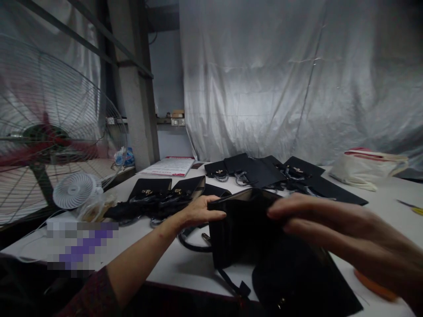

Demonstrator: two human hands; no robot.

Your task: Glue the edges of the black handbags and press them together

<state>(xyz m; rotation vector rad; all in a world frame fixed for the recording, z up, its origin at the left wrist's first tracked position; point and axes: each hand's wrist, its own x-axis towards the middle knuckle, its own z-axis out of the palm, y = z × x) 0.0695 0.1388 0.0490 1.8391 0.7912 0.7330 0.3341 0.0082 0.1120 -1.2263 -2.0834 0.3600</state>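
Observation:
A black handbag (231, 233) stands on the table in front of me with its mouth facing me and its flap folded down toward the near edge. My left hand (198, 211) holds the bag's left upper edge, the thumb outside and the other fingers partly hidden behind it. Blurred by motion, my right hand (330, 224) reaches to the right side of the opening with its fingers stretched out; nothing shows in it. A curved black handle (193, 244) with a metal tag lies left of the bag. The bag's dark inside cannot be made out.
Several black bags (180, 187) lie at left, with more black pieces and wrapped handles (264, 171) behind. A small white fan (76, 190), a large caged fan (49, 136), a printed sheet (168, 166), a cloth bag (366, 167) and an orange object (376, 284) surround the work.

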